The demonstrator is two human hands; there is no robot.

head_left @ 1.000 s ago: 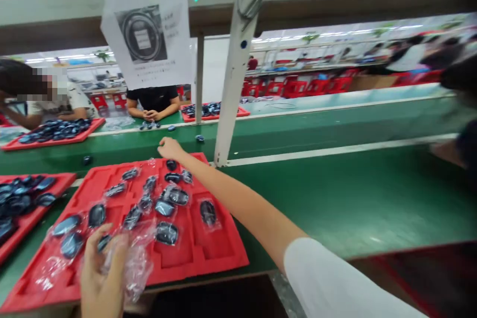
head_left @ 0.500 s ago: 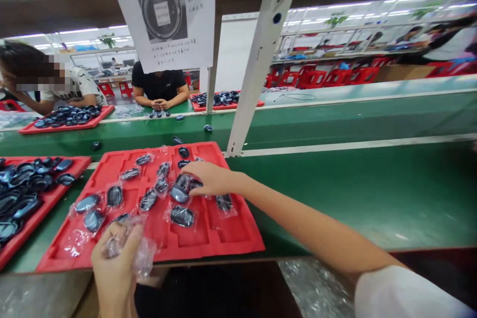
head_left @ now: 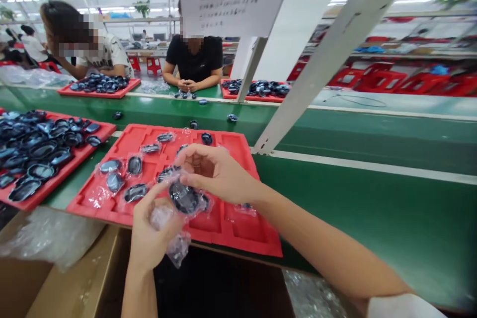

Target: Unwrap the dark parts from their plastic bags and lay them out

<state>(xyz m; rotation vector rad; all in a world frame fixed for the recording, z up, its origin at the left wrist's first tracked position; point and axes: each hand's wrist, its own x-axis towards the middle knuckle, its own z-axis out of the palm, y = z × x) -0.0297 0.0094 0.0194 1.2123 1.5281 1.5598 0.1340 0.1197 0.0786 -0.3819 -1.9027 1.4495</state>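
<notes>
A glossy dark oval plastic shell [head_left: 183, 198] in a clear bag hangs between my two hands, above the red tray [head_left: 257, 233]. My right hand [head_left: 219, 171] pinches the top of this bag with thumb and fingertips. Crumpled clear plastic film [head_left: 179, 248] is bunched in my left hand [head_left: 152, 233]. The left index fingertip reaches the edge of the bagged shell; whether it grips that bag too I cannot tell. Several more bagged shells lie on the tray, among them a dark one [head_left: 134, 164] and a bluish one [head_left: 115, 182]. My right hand hides part of the tray.
Left of the tray, another red tray [head_left: 89, 163] is heaped with loose dark shells. A white slanted post [head_left: 320, 69] rises behind my tray. Below on the left stands a cardboard box [head_left: 85, 278] with plastic film [head_left: 55, 238]. Two people sit across the green bench [head_left: 354, 198].
My right hand has lifted a bagged shell off the tray and brought it to my left hand. The left hand has come up beside it, still with the film. The view has shifted.
</notes>
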